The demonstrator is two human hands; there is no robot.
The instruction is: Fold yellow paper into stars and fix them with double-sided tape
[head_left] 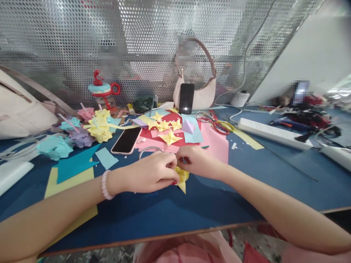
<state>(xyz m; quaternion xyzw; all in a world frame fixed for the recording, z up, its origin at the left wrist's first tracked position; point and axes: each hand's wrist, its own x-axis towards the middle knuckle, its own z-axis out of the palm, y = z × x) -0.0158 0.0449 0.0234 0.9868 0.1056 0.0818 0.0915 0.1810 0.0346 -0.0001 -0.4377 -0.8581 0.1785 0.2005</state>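
Note:
My left hand [156, 171] and my right hand [199, 160] meet over the front middle of the table. Between them is a folded yellow paper flower [182, 182], its pointed petals showing below the fingers. My left fingers are closed on its left side. My right thumb and fingertips pinch at its top, where the exact grip is hidden. Just behind the hands lie several yellow paper flowers [170, 137] on pink and red sheets. A ring of wire or tape [149, 149] shows partly behind my left hand.
A phone [126, 140] lies left of the flowers; another phone [187, 98] leans on a cream handbag [210, 93]. Scissors [223, 127] and a power strip [274, 134] lie to the right. Bunched paper flowers [101, 124], coloured sheets [74, 166] and a red-handled cup [102, 91] stand left.

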